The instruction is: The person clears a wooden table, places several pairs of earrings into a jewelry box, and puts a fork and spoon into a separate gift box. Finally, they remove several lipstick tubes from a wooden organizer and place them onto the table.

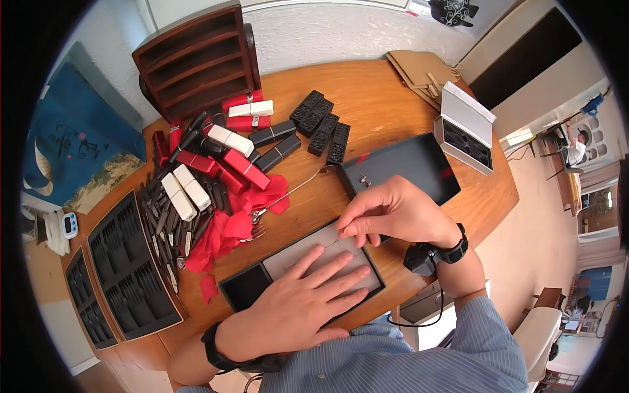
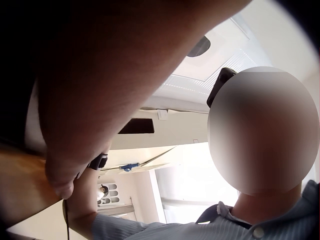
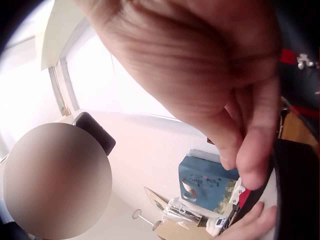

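A dark-edged shallow box [image 1: 237,306] lies near the table's front edge, with a pale grey panel [image 1: 278,263] beside a black compartment. Spread fingers of the left hand [image 1: 291,313] rest flat on the panel; this hand [image 2: 105,80] looms large and dark in the left wrist view. Over the panel's far edge, the right hand [image 1: 400,211] has its thumb and forefinger tips together, other fingers curled. In the right wrist view, the right hand [image 3: 200,65] shows bent fingers; nothing is plainly visible between them. A thin line on the panel runs close to its fingertips.
An open black box [image 1: 406,171] with a small metal piece lies beyond the right hand. Left are piled cutlery, red cloth [image 1: 226,234] and red, white and black cases. Black slotted trays [image 1: 128,278], a wooden rack [image 1: 196,59] and a white box [image 1: 464,131] stand around.
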{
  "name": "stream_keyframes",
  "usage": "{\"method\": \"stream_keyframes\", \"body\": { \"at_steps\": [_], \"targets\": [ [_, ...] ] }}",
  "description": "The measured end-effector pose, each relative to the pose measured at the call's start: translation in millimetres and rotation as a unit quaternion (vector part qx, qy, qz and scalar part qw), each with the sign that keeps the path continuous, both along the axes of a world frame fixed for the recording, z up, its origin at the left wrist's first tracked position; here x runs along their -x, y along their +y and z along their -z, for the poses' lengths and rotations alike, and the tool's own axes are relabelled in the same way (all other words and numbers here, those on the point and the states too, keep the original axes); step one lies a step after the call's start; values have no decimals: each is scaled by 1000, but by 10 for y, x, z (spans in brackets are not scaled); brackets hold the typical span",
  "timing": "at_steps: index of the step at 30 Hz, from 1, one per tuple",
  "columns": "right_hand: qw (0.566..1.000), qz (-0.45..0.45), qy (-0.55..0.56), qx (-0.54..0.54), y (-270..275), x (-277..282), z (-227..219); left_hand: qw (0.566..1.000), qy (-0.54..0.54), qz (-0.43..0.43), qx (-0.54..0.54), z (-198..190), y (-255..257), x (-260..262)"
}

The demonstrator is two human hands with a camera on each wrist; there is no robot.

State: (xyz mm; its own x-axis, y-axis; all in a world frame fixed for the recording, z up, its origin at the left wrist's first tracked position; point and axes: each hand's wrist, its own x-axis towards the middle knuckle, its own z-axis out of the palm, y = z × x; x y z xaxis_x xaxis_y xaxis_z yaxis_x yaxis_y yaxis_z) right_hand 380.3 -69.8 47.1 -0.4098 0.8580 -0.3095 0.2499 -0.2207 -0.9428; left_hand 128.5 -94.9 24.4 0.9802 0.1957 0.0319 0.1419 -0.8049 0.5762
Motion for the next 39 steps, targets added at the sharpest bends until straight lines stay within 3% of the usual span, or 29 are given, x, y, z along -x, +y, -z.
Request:
{"method": "stream_keyframes", "body": {
  "at_steps": [2, 4, 8, 16, 20, 29, 39],
  "targets": [
    [1000, -10, -23, 6, 4, -12, 13, 1000, -3, 14, 13, 13, 36, 14],
    [984, -36, -48, -166, 13, -32, 99, 999, -5, 30, 27, 38, 34, 18],
    [984, -44, -71, -155, -3, -1, 87, 998, -28, 45, 44, 58, 19, 20],
    [934, -109, -167, -298, -40, 51, 158, 998, -26, 44, 43, 82, 26, 26],
    [933, -119, -193, -279, -52, 96, 120, 998, -31, 41, 37, 94, 17, 25],
    [942, -46, -212, -258, -63, 162, 156, 998, -34, 41, 34, 101, 16, 21],
    [917, -52, -218, -329, -90, 214, 175, 999, -28, 39, 24, 91, 10, 14]
  ]
}}
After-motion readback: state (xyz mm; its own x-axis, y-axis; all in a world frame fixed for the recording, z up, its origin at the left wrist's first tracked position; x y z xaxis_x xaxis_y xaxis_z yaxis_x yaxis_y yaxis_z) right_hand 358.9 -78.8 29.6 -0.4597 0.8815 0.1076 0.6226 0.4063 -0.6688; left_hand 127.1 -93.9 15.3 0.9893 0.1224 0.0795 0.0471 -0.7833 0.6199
